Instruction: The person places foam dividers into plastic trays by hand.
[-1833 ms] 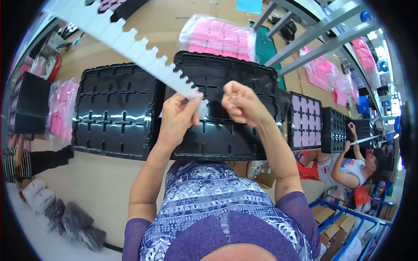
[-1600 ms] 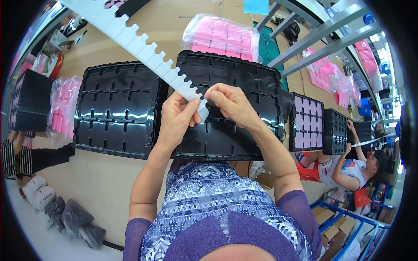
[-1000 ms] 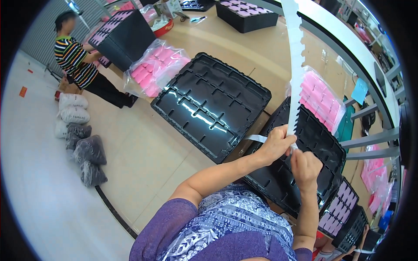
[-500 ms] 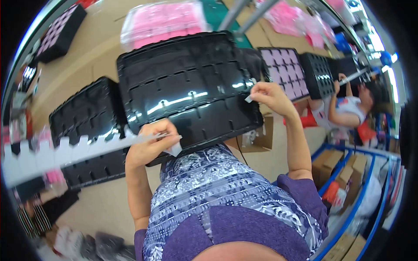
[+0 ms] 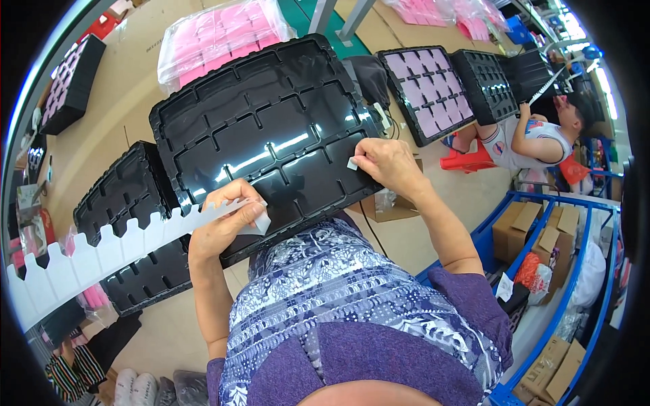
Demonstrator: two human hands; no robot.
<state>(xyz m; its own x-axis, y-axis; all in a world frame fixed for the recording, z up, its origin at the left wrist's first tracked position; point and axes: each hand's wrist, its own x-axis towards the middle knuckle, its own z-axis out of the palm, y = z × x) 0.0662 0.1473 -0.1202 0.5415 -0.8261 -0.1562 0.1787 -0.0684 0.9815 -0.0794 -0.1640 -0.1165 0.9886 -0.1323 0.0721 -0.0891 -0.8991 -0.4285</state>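
Note:
A large black plastic tray (image 5: 227, 111) with slotted ridges lies in front of me, its near edge close to my body. My left hand (image 5: 227, 220) is closed over the tray's near left part. It pinches the end of a long white notched strip (image 5: 101, 256), which stretches away to the left, and a folded white end shows by the thumb. My right hand (image 5: 393, 162) is closed too, above the tray's near right part. Between its thumb and forefinger sits a small white tab (image 5: 352, 163). Whether the tab touches the tray I cannot tell.
Left of the tray stands another black tray (image 5: 122, 186). Beyond lies a plastic-wrapped pink stack (image 5: 223, 37). A pink-filled tray (image 5: 428, 95) is at the right, where a co-worker (image 5: 538, 139) sits holding a white strip. A blue rack (image 5: 504, 227) with cardboard boxes stands lower right.
My right hand has moved left and slightly down with the small white tab. The left hand still holds the strip. The view has shifted, so the trays appear farther left.

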